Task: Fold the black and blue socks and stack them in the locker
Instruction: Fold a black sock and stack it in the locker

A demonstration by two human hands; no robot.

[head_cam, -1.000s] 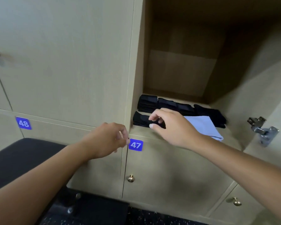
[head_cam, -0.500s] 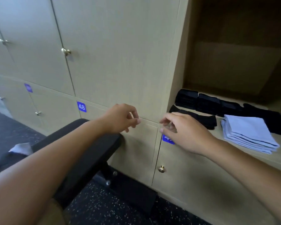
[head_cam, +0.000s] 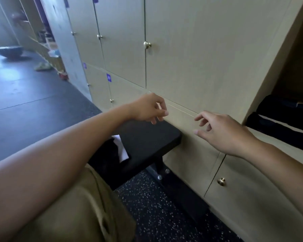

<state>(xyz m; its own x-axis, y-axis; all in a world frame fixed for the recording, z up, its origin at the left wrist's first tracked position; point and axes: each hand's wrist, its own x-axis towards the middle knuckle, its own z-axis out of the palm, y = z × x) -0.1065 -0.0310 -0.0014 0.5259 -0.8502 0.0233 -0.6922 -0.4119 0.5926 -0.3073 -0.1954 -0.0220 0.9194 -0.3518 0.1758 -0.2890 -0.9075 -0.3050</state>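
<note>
Folded black socks (head_cam: 283,126) lie on the floor of the open locker (head_cam: 273,147) at the far right edge of the view; the blue stack is out of frame. My right hand (head_cam: 222,131) hovers left of the locker opening, fingers spread, holding nothing. My left hand (head_cam: 149,109) hangs over the end of the black bench (head_cam: 147,140), fingers loosely curled and empty. On the bench, partly hidden by my left forearm, lie a pale blue sock (head_cam: 122,147) and a dark one (head_cam: 105,151).
A wall of closed beige locker doors (head_cam: 191,58) with brass knobs runs from left to right. The bench leg (head_cam: 158,165) is bolted to the speckled dark floor. My knee in khaki trousers (head_cam: 87,212) fills the lower left. Shelves and clutter stand far left.
The view has swung left, away from the locker and toward the bench. My right hand has let go of the black socks and drawn back out of the locker; both hands have moved left.
</note>
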